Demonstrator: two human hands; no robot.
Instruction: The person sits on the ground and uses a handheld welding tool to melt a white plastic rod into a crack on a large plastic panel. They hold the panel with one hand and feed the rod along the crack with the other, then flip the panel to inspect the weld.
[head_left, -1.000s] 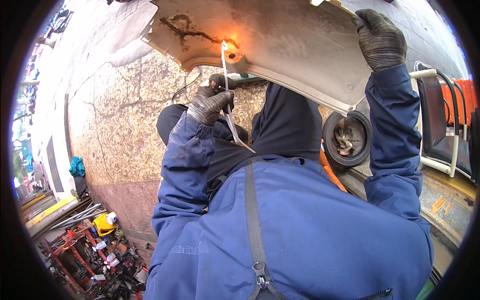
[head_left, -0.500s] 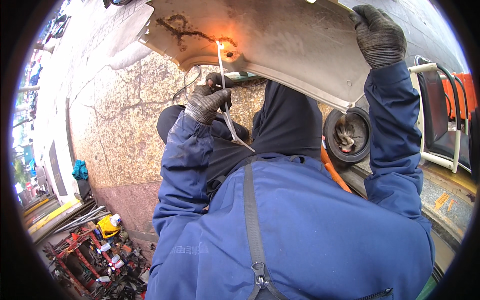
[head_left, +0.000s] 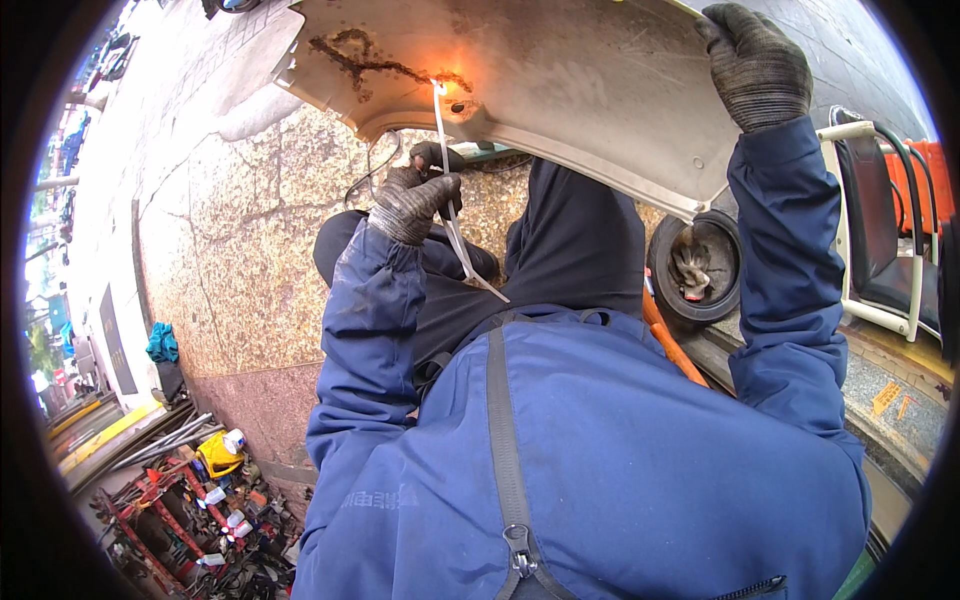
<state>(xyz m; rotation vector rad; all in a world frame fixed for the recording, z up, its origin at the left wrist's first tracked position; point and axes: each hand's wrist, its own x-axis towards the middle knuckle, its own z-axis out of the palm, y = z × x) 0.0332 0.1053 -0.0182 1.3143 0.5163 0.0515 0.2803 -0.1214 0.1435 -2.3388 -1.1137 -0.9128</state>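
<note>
Far to our left, below the stone wall [head_left: 250,260], a clutter of tools and a yellow container [head_left: 218,455] lie on the ground; none of that concerns us here.

Our left hand [head_left: 412,200], gloved, is closed in a fist around a thin white rod [head_left: 452,215]. The rod runs up from the fist to the glowing orange spot [head_left: 445,82] on the underside of the pale grey panel [head_left: 560,90], and its lower end trails down past our knee. We judge the rod light and somewhat whippy, softening where the heat meets it, so the grip low on the cool part seems right: close enough to steer the tip, well away from the glow. A dark tool partly shows behind the fist; we cannot tell what it is.

The panel itself stretches across the top of the view, tilted, with a brown scorched trail left of the glow. It looks like thin moulded plastic: light for its size, but broad and floppy, and soft near the hot patch. It wants holding at a cool edge.

That is where our right hand [head_left: 757,62] is, gloved fingers curled over the panel's upper right edge, clamped on it. Beneath that arm sits a small black wheel [head_left: 697,268], and further right a white metal frame [head_left: 868,200].
</note>
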